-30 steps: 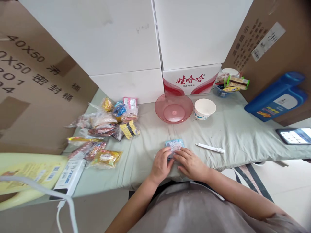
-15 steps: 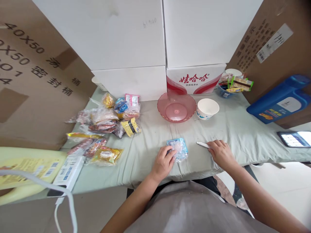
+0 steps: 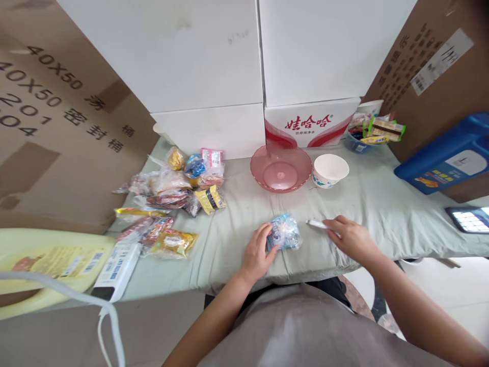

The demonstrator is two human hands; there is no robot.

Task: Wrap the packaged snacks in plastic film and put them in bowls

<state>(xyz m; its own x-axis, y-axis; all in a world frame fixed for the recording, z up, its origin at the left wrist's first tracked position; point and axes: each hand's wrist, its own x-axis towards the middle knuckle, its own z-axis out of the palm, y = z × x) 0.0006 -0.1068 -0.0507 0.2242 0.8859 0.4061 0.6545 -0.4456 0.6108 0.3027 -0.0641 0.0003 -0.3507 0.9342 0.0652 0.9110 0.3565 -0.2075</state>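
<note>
In front of me on the cloth lies a small blue-and-clear plastic packet (image 3: pixel 284 232), crinkled and shiny. My left hand (image 3: pixel 259 251) grips its left edge, with the thumb at the near side and the fingers at the far side. My right hand (image 3: pixel 350 238) is closed around one end of a slim white tool (image 3: pixel 316 224) that looks like a small utility knife. Its free end points left toward the packet, a short gap away. Beyond the packet stand a pink ribbed bowl (image 3: pixel 280 178) and a white paper cup (image 3: pixel 330 171).
Several wrapped snacks (image 3: pixel 171 188) are piled on the left, near a yellow jug (image 3: pixel 57 260) and a slim white box (image 3: pixel 118 267). White cartons (image 3: pixel 206 132) wall the back. To the right are a snack-filled blue basket (image 3: pixel 359 148), a blue bottle (image 3: pixel 446 158) and a phone (image 3: pixel 471 219).
The packet has turned slightly, and my left thumb now lies spread along its near side. My right hand and the white tool have moved slightly closer to the packet. The view has shifted a little.
</note>
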